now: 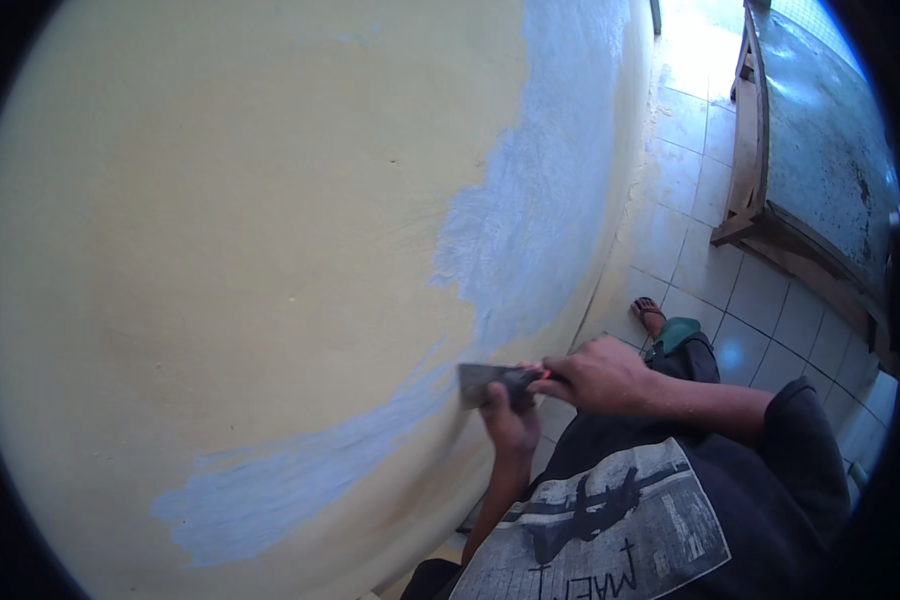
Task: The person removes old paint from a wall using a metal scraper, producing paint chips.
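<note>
A putty knife [471, 388] with a broad metal blade is in front of the lower wall, its handle showing some red. My right hand [607, 373] is closed around that handle. From below, my left hand [511, 429] holds the tool near the blade, the thumb lying over the metal. The picture does not settle whether the blade edge touches the wall. Beside the hands, the yellowish wall [270, 247] carries a band of pale bluish-white patches [532, 202]. A lower patch [270, 502] curves away to the left.
A worn table [825, 142] with a wooden frame stands at the right on a tiled floor [690, 255]. Pale crumbs or residue run along the foot of the wall. My sandalled foot [649, 316] rests on the tiles between wall and table.
</note>
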A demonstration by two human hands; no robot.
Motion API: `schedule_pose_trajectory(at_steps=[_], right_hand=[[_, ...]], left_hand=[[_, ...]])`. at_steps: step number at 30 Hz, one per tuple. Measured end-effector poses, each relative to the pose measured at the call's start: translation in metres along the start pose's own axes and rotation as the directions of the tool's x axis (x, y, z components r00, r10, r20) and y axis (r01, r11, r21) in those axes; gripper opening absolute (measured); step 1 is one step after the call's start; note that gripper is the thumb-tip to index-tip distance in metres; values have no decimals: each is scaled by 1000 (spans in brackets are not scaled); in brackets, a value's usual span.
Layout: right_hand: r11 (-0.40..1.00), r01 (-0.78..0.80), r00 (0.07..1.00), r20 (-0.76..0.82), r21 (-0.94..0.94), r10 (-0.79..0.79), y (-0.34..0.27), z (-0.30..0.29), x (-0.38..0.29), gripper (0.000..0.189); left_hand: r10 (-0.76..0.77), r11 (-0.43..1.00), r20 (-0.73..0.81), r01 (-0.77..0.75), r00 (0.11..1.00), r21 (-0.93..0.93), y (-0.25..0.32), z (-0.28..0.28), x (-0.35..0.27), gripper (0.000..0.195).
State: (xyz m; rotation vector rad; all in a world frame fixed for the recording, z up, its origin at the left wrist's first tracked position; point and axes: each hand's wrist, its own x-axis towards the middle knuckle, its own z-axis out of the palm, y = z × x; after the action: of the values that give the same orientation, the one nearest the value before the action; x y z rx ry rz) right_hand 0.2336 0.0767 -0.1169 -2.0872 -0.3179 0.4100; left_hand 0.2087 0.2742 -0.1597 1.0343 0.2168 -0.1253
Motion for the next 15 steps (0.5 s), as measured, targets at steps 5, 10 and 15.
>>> schedule_pose_trajectory(at_steps=[5,10,15], right_hand=[[998,42,996,75,-50,-38,-3,0,-2,42],[1000,-25,1000,10,-12,26,3,8,-5,44],[999,-40,999,8,8,40,4,11,-11,45]], left_hand=[[21,999,64,-18,998,-43,4,-2,-1,43],[-47,999,-17,47,999,6,-5,-2,-1,46],[-14,997,99,21,995,-71,-5,-7,-3,46]])
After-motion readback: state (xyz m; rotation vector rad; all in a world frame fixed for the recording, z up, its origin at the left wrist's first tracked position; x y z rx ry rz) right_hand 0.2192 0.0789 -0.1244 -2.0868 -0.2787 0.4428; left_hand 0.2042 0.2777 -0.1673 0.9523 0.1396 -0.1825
